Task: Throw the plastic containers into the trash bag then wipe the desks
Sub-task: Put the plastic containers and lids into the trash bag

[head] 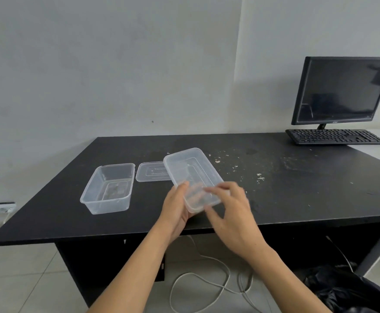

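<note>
The left grip (176, 205) was closed on the near end of a clear plastic container (192, 177), thumb on top of the rim and fingers underneath, holding it tilted above the black bench (297, 188). The right grip (227, 206) was half open at the same end, fingers curled loosely over the near corner and touching its rim, not clearly clamped. Beyond the left grip and partly hidden behind the raised container, a clear lid (149, 172) lay flat on the bench. To the left of the left grip, a second clear container (109, 188) sat upright and open on the bench. Below and to the right of the right grip, a black trash bag (347, 288) lay on the floor. Pale crumbs (260, 176) dotted the bench beyond the right grip.
</note>
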